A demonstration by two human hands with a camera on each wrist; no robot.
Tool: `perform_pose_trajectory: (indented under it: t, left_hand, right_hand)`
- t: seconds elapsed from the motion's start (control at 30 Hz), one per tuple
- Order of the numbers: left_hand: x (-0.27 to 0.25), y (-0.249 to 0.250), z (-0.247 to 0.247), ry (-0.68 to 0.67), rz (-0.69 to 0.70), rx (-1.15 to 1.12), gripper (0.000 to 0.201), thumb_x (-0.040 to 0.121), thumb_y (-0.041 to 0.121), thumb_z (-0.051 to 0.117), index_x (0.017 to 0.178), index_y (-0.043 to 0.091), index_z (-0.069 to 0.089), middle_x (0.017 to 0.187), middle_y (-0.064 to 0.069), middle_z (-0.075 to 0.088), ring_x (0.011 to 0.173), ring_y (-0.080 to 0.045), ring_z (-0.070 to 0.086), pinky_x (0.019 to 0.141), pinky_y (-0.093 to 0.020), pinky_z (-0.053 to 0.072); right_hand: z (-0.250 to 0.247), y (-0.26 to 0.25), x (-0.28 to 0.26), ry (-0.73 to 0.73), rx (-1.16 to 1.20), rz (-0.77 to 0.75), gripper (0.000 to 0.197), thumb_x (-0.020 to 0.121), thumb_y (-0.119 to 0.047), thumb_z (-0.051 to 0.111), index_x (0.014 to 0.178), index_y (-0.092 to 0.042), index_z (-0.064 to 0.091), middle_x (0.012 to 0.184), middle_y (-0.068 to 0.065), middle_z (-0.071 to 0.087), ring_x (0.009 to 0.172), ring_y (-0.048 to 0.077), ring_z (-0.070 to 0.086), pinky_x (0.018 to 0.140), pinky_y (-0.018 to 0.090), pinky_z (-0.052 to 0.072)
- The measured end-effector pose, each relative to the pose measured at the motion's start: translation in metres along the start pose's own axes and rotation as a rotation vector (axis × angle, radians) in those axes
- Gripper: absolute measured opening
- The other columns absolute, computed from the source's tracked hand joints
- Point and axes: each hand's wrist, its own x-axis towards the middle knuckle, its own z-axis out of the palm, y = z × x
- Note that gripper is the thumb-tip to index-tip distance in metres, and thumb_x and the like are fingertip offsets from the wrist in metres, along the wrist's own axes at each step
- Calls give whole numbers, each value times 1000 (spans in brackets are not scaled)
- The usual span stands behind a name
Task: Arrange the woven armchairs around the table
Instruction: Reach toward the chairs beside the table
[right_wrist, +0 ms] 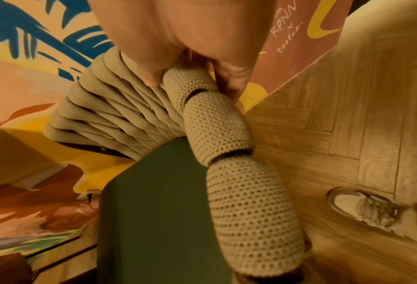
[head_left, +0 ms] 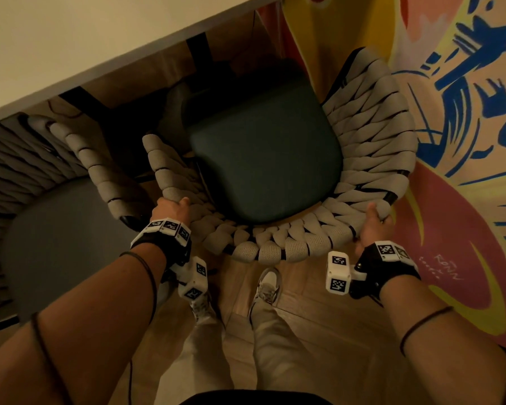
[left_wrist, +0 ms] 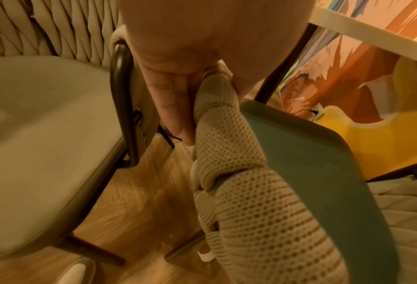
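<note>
Your fingers wrap the corded rim of the woven armchair, left hand and right hand gripping its back corners. It faces the table, seat partly under; next, likely slide it squarely in beside the neighbouring armchair.

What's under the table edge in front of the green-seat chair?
Under the table: dark metal legs, wood floor, and the front of the green seat cushion, just tucked under. The tabletop hides anything further in.

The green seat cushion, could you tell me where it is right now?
In the head view, the green seat cushion sits centre frame, inside the woven armchair, partly under the table.
</note>
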Motion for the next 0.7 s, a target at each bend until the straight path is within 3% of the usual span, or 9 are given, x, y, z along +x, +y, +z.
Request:
perform_pose_trajectory:
  t: [0.07, 0.17, 0.27, 0.37, 0.5, 0.7]
  left_hand:
    - [-2, -4, -2, -7, 8, 5, 64, 94, 50, 49, 138, 4, 41, 136, -22, 51, 119, -44, 54, 95, -45, 45]
    - [-3, -14, -5, -18, 46, -25, 68, 93, 60, 41, 136, 8, 45, 132, -20, 55, 114, -43, 58, 95, -45, 48]
    - [-8, -30, -12, -20, 81, -62, 68, 88, 70, 34, 117, 12, 55, 112, -16, 66, 93, -39, 68, 89, -47, 55]
    - [-11, -53, -23, -32, 130, -47, 56, 90, 62, 38, 98, 12, 61, 97, -14, 69, 86, -34, 69, 85, -47, 57]
    - [-6, -91, -51, -65, 130, -46, 42, 91, 49, 45, 99, 13, 63, 97, -14, 71, 90, -34, 69, 87, -46, 57]
    - [32, -178, -98, -52, 109, -68, 35, 86, 42, 47, 88, 13, 66, 91, -14, 74, 85, -33, 71, 85, -44, 58]
  right_hand:
    - [-2, 4, 4, 2, -35, -20, 80, 74, -72, 46, 144, -34, 37, 140, 7, 54, 121, 34, 56, 101, 56, 46]
    - [0, 9, 2, 20, 44, 26, 82, 80, -77, 28, 144, -28, 40, 144, 8, 51, 126, 34, 52, 104, 54, 43]
    - [3, 26, -8, 16, 94, 153, 90, 80, -81, 16, 149, -26, 35, 150, 9, 45, 133, 33, 47, 108, 52, 39]
    - [6, 48, -30, 0, 53, 266, 92, 81, -82, 13, 148, -25, 38, 144, 11, 52, 126, 35, 54, 93, 47, 48]
    - [15, 64, -83, -144, 112, 236, 71, 98, -62, 11, 142, -17, 44, 122, 7, 56, 109, 28, 57, 104, 49, 44]
    - [47, 114, -146, -243, 6, 252, 46, 105, -28, 25, 144, -6, 37, 143, 21, 49, 110, 30, 54, 92, 44, 44]
